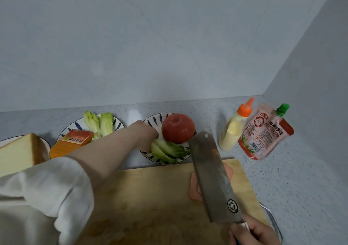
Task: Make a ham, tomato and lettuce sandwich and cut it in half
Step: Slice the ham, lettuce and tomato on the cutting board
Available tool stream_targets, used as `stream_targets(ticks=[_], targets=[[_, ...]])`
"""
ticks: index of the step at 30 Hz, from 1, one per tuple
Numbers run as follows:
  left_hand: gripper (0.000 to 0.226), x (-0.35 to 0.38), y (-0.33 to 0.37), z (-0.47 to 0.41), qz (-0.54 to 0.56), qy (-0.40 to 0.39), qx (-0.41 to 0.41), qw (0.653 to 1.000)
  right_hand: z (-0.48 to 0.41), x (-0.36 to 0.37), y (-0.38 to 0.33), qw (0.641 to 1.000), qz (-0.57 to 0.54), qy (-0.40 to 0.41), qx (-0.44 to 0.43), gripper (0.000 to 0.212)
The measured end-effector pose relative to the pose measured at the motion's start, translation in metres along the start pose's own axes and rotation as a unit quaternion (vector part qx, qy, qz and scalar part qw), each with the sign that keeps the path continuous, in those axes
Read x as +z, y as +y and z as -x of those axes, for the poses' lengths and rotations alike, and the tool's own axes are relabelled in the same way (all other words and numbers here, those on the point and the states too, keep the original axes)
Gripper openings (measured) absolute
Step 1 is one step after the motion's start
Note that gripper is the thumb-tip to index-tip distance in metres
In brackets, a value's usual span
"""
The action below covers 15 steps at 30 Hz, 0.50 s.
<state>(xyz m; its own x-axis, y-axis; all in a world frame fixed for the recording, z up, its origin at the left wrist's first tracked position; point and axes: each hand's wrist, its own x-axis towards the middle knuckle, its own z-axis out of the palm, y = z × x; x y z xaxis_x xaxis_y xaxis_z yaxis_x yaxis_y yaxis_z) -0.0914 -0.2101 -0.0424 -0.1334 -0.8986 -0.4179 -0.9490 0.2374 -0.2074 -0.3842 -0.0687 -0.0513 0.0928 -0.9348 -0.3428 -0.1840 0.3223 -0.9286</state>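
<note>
My left hand [146,131] reaches over the wooden cutting board [150,197] to the patterned plate [150,157] that holds a red tomato [178,128] and lettuce leaves [167,150]. Its fingers rest on the lettuce beside the tomato; whether they grip it is hidden. My right hand [252,233] holds a cleaver [212,175] by the handle, blade raised above the board's right side. Pink ham slices [195,188] lie on the board under the blade. A bread loaf [18,154] sits at far left.
A second plate [75,126] carries more lettuce [99,124] and an orange ham package [73,143]. A yellow sauce bottle [233,129] and a ketchup pouch [263,133] lie at the back right. A metal rack edge [271,216] shows right of the board.
</note>
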Motion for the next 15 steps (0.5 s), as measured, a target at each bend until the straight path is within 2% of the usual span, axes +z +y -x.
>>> stream_targets(ticks=[2,6,9,13,15], targets=[[0.007,0.0,0.003,0.005,-0.022,0.011,0.002,1.0,-0.002,-0.004,0.001,1.0,0.022,-0.002,-0.001,0.033],[0.027,-0.001,0.008,0.021,-0.028,0.074,-0.028,0.996,0.004,-0.009,-0.007,0.998,0.061,-0.006,0.0,0.038],[0.031,-0.003,0.014,0.047,-0.02,0.131,-0.053,0.99,0.012,-0.011,-0.013,0.998,0.064,-0.015,0.01,0.042],[0.011,-0.004,0.031,0.098,0.048,0.169,-0.106,0.979,0.026,-0.014,-0.023,0.998,0.06,-0.019,0.017,0.041],[0.009,0.004,0.042,0.124,0.079,0.176,-0.14,0.971,0.033,-0.015,-0.025,0.998,0.051,-0.022,0.031,0.037]])
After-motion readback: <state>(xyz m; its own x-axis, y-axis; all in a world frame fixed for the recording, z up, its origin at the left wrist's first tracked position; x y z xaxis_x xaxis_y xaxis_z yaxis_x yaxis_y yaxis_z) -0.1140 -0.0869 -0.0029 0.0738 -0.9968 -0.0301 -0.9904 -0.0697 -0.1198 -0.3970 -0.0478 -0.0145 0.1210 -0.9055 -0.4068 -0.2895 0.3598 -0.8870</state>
